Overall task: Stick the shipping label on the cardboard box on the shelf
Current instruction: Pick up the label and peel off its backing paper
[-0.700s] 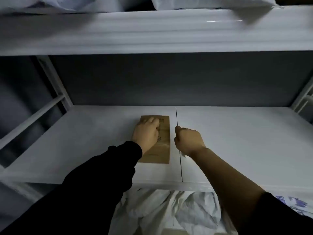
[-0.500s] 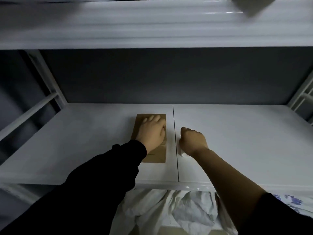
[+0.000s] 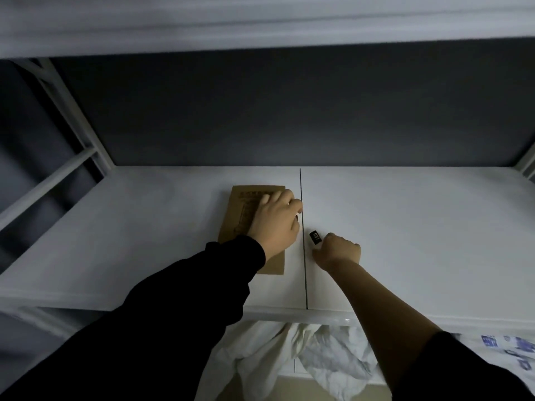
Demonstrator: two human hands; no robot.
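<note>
Fingers of the left hand lie spread flat on the flat brown cardboard box, mid white metal shelf, left of its seam. Right hand, curled into a fist, pinches a small black numbered label just beside the box.

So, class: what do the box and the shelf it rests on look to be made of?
Box: plain brown cardboard, matte, with dark print on top. Shelf: probably white painted metal, smooth, with a thin seam between two panels and a slightly shiny front lip.
</note>
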